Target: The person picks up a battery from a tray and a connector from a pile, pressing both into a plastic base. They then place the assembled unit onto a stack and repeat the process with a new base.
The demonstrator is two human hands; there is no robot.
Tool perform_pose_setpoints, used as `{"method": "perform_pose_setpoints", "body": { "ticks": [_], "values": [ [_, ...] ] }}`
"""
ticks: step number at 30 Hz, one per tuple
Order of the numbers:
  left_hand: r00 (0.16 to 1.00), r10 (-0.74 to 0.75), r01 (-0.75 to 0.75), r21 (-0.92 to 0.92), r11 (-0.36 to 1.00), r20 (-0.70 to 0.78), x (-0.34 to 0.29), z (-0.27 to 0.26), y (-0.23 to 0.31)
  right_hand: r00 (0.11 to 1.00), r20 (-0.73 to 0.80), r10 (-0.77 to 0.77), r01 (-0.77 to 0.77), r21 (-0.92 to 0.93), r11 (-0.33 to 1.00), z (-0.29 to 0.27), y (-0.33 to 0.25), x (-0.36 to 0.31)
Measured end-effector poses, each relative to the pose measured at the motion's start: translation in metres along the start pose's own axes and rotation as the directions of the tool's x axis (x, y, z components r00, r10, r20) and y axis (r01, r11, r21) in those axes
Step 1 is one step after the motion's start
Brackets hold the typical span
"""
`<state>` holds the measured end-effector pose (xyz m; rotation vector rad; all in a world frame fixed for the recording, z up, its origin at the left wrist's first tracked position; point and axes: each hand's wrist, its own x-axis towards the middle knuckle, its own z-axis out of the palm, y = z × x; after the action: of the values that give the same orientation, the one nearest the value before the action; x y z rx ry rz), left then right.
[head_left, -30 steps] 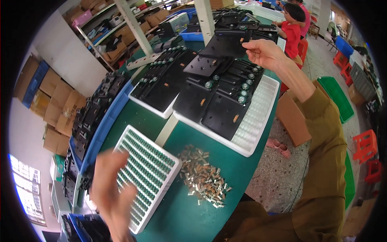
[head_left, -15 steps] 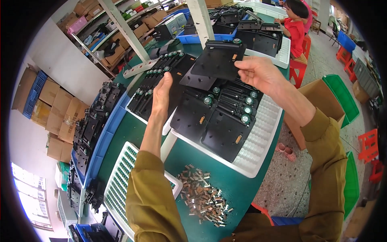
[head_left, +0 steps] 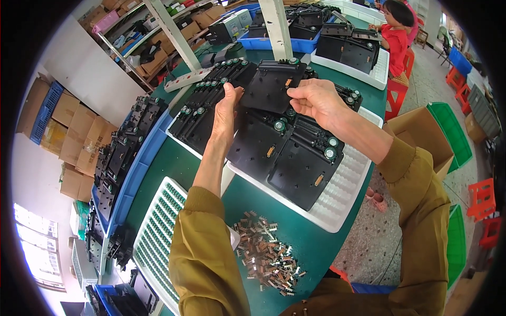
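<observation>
A flat black plastic panel (head_left: pixel 266 90) with a roller-like bar along its far edge and a small orange connector is tilted above a stack of similar panels. My right hand (head_left: pixel 319 104) pinches its right edge beside the connector. My left hand (head_left: pixel 224 113) is upright at the panel's left edge, thumb raised and fingers partly hidden; whether it touches the panel is unclear. Below lie more black panels (head_left: pixel 303 168) with round green-and-silver parts, in a white ribbed tray (head_left: pixel 342 184).
A pile of small brown-and-silver connectors (head_left: pixel 266 253) lies on the green table (head_left: pixel 250 197). To the left are a white tray of green parts (head_left: pixel 158 231) and a blue bin (head_left: pixel 138 163) of black assemblies. A post (head_left: pixel 275 31) rises behind. A person in red (head_left: pixel 395 45) sits far right.
The held panel has moved left and slightly down with my right hand. My left hand has moved right, its fingers now close to the panel's left edge. The view has shifted slightly.
</observation>
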<state>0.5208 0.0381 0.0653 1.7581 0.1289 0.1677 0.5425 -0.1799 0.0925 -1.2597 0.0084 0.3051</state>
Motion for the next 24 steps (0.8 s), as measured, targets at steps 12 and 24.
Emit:
{"method": "perform_pose_setpoints", "body": {
  "ticks": [12,24],
  "values": [
    [0.999,0.007,-0.008,0.007,1.0,0.044,-0.002,-0.002,-0.008,1.0,0.004,0.027,-0.027,-0.035,0.999,-0.005,0.015,0.001],
    [1.0,0.005,-0.005,0.005,1.0,-0.007,-0.004,0.005,-0.013,0.998,0.025,0.063,-0.061,-0.092,0.994,-0.014,0.013,-0.011]
  ]
}}
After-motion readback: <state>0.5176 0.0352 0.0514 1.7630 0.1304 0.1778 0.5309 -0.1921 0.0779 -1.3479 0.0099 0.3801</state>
